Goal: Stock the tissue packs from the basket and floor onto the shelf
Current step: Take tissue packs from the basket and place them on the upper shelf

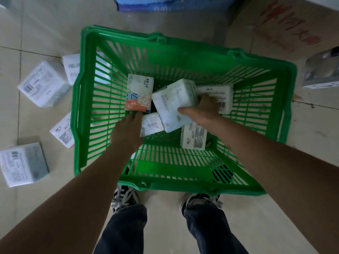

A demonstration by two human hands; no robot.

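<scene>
A green plastic basket (113, 44) stands on the floor in front of my feet, with several tissue packs inside. My right hand (203, 110) is shut on a white pack (172, 103) lifted at a tilt in the basket's middle. My left hand (128, 131) reaches down beside a pack with an orange and blue pattern (139, 92), its fingers curled at that pack's near end; whether it grips is not clear. Other white packs (193, 139) lie on the basket bottom. Several more packs (43, 83) lie on the tiles to the left.
A blue and white carton (165, 3) stands beyond the basket. A cardboard box with red print (286, 24) sits at the far right, with a grey and white box (321, 72) below it. My shoes (124, 198) touch the basket's near rim.
</scene>
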